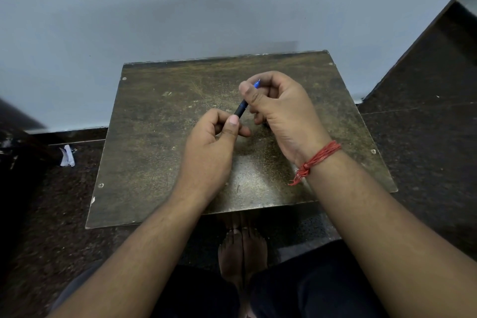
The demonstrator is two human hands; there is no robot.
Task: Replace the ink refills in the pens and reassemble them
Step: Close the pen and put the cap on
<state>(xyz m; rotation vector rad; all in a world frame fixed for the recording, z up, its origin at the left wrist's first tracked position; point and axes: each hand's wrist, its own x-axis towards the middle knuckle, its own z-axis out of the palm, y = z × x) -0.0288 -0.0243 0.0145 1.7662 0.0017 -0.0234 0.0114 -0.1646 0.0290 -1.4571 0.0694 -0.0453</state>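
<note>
Holding one pen (244,106) between both hands, you're mid-job w/ it raised over the worn brown surface (154,137), not resting on it. Your left hand (214,137) has its grip curled round the dark lower end, thumb pressed just beside the barrel; your right hand (278,108) pinches the upper part, thumb laid along it, w/ a blue tip (257,83) poking out just past the right fingers. So both grips are closed on the same pen, one at each end. As for progress: can't tell if this is the barrel being twisted apart or screwed back together, and the joint itself is hidden under your right thumb. No loose refill, cap or 2nd pen shows anywhere near the hands, so what's done so far isn't readable from here. My guess is you're at the unscrew or re-tighten step on this one pen, w/ any other pens out of view. Red thread band (317,160) on your right wrist and a paper scrap (67,156) on the floor, well left of the left grip, play no part.
</note>
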